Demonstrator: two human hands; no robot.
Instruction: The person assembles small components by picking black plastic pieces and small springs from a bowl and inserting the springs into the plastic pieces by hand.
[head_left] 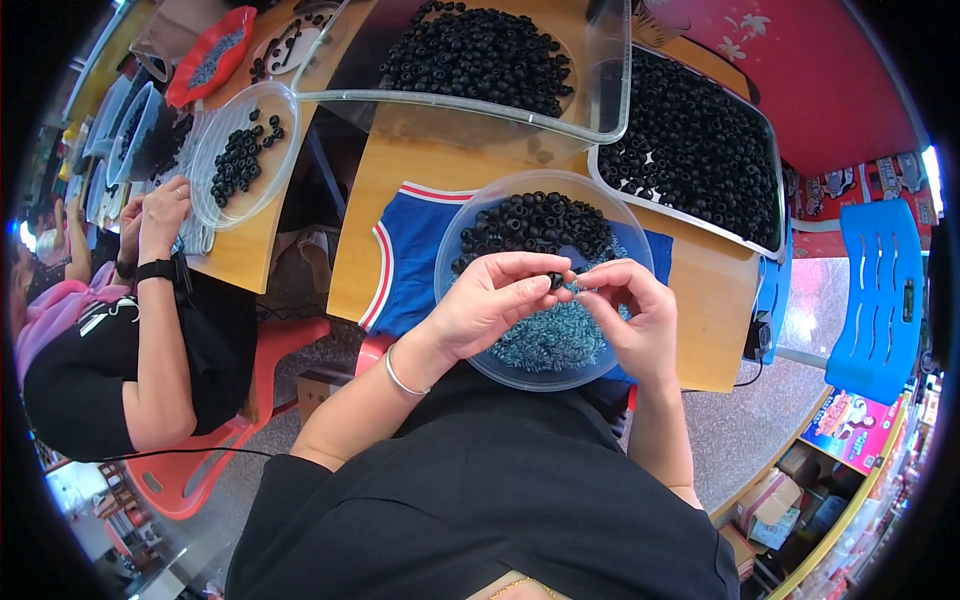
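two hands meet over a round dish of small parts

the left hand (492, 300) pinches a small black ring (555, 281) between thumb and forefinger, fingers clenched on it, and holds it up just above the clear round dish (455, 235). the right hand (632, 310) comes in from the other side with its fingertips closed on something thin and dark that touches the ring; it is too small to tell what it is. both hands hang close over the dish, likely so that anything dropped falls back in.

the dish sits on a blue cloth with red and white trim (405, 255) on a wooden table (700, 300). inside it, a heap of black rings (535, 225) lies on the far side and a heap of small blue-grey springs (550, 340) on the near side, the 2 kinds kept apart yet both within easy reach.

beyond the dish stands a clear rectangular tub (600, 70) holding more black rings, and to its right a grey tray (690, 215) is filled with them, a stock close at hand.

at the left, another person's hands (155, 215) work at a second table beside a clear round dish with fewer black pieces (240, 155) and a red dish (210, 55). a blue plastic chair (880, 300) stands at the right
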